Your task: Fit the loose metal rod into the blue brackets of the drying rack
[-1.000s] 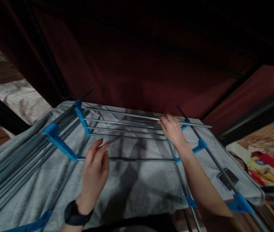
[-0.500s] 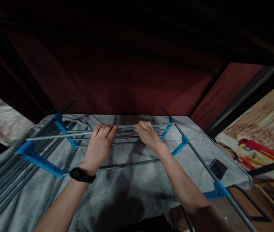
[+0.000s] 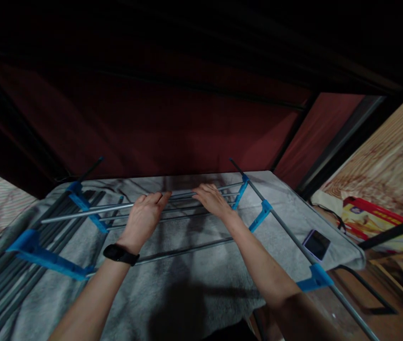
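Note:
A metal drying rack with blue plastic joints [image 3: 260,214] lies over a grey towel [image 3: 194,279]. A loose grey rod [image 3: 91,212] runs across the rack's far rails. My left hand [image 3: 144,219], with a black watch on the wrist, rests palm down on that rod, fingers curled over it. My right hand [image 3: 211,200] sits just to its right, fingers also curled over the same rod. The fingertips of both hands nearly meet near the rod's middle.
A phone [image 3: 315,244] lies on the towel's right side by the rack's rail. Dark red panels [image 3: 173,123] stand close behind. A folded wing of rods [image 3: 13,279] slopes down at left. A red-and-yellow item [image 3: 375,222] lies on the floor at right.
My left hand came up from the near rail to the far rod and now grips it beside my right hand. My right hand slid left along the rod. The view shifted slightly.

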A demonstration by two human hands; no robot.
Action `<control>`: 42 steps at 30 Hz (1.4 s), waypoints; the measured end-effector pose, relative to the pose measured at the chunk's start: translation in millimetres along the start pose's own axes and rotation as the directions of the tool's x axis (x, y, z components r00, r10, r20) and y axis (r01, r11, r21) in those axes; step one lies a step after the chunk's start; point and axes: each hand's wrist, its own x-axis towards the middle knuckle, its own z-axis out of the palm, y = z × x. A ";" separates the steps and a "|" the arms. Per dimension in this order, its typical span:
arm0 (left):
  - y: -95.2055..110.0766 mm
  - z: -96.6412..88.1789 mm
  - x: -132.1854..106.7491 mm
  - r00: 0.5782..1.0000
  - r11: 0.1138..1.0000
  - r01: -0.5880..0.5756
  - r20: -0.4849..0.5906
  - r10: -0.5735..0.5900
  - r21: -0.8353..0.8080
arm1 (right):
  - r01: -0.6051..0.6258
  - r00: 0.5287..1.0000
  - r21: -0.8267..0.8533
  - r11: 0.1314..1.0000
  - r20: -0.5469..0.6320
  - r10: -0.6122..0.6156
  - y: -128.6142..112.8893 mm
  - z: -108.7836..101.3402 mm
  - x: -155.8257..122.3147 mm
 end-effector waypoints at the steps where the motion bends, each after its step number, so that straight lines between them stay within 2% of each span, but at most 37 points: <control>1: 0.2 1.0 0.8 1.000 1.000 -0.005 0.005 0.005 0.005 | -0.001 1.000 -0.005 1.000 0.003 0.002 0.8 0.7 -0.4; 6: 0.1 2.8 3.3 1.000 1.000 0.016 0.007 -0.016 -0.008 | -0.007 1.000 -0.013 1.000 0.007 0.007 2.4 1.4 -0.4; 15: -3.5 4.3 5.5 0.995 0.998 -0.029 0.099 0.023 0.061 | -0.014 1.000 0.019 1.000 0.009 0.014 2.1 6.0 -2.1; 18: -9.5 6.2 9.9 0.994 0.998 -0.052 0.102 0.047 0.043 | -0.018 0.999 0.055 0.998 -0.042 0.020 4.2 -1.1 -0.2; 20: -13.3 6.3 13.2 0.991 0.998 -0.066 0.119 0.062 0.025 | -0.108 0.984 0.053 0.993 -0.138 0.114 14.1 -14.9 1.3; 21: -14.6 5.9 14.8 0.989 0.998 -0.069 0.128 0.067 0.014 | -0.201 0.957 0.039 0.979 -0.204 0.205 22.5 -24.7 1.4; 22: -15.5 5.2 16.5 0.988 0.998 -0.069 0.137 0.069 0.002 | -0.324 0.908 0.020 0.946 -0.275 0.317 32.9 -35.8 0.6; 24: -15.5 3.5 19.7 0.988 0.998 -0.062 0.140 0.063 -0.016 | -0.610 0.739 -0.026 0.792 -0.378 0.558 57.3 -59.2 -3.7; 25: -14.9 2.7 21.2 0.989 0.998 -0.055 0.134 0.057 -0.021 | -0.723 0.653 -0.052 0.689 -0.379 0.656 69.6 -69.8 -7.1; 26: -14.0 2.3 22.7 0.991 0.999 -0.048 0.127 0.050 -0.021 | -0.799 0.586 -0.091 0.594 -0.340 0.736 80.6 -78.7 -11.0; 27: -13.1 2.1 24.1 0.992 0.999 -0.043 0.119 0.045 -0.019 | -0.846 0.532 -0.137 0.515 -0.273 0.801 89.9 -85.4 -14.9; 28: -12.3 2.3 25.4 0.993 0.999 -0.042 0.111 0.044 -0.017 | -0.856 0.511 -0.187 0.481 -0.175 0.842 96.8 -89.5 -18.5; 32: -13.9 5.8 30.0 0.991 0.998 -0.056 0.122 0.059 -0.030 | -0.804 0.572 -0.201 0.560 -0.006 0.820 105.6 -84.6 -27.0; 36: -21.1 7.8 33.7 0.986 0.998 -0.046 0.160 0.052 -0.038 | -0.802 0.568 -0.228 0.552 -0.008 0.823 109.2 -66.9 -30.6; 42: -29.0 13.3 34.6 0.979 0.996 -0.046 0.192 0.060 -0.081 | -0.773 0.602 -0.264 0.578 -0.016 0.798 123.9 -54.8 -35.8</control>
